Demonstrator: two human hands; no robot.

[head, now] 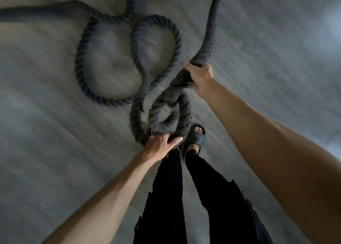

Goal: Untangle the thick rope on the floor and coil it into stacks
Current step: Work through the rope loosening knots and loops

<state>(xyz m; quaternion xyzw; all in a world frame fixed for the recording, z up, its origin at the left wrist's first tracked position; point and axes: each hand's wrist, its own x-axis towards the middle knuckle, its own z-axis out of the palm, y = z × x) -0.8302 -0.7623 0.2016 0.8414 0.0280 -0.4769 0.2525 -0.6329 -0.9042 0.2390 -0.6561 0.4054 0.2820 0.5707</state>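
Right hand (200,77), left hand (160,145) round rope (156,20)

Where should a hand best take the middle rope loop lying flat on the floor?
Take the loop at its right curve, from above, with a full wrap: there it lies single and clear, while lower down it crosses other strands.

Thick twisted fibre rope (177,38): dark charcoal grey, spiral strand pattern. Plank floor (55,133): pale grey, faint streaked grain, lighter far right. Long trousers (166,197): plain black. Rubber slide sandal (196,140): dark blue-black.
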